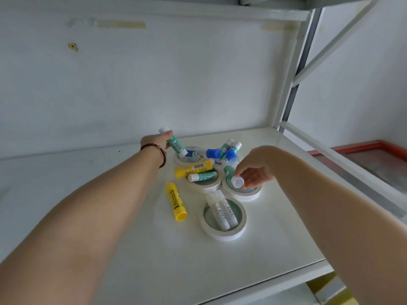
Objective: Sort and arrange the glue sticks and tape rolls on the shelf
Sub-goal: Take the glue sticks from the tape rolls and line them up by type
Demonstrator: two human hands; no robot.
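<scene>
we've got a green glue stick (174, 143) pinched in the left hand (156, 142) and another (231, 175) in the right hand (253, 176) over the tape rolls (222, 233) mid-shelf (220, 271), so let's lift straight up, avoid nudging the pile, group by colour

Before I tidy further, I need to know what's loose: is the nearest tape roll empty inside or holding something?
Holding something. Two clear glue sticks lie side by side inside the nearest tape roll, across its centre hole.
</scene>
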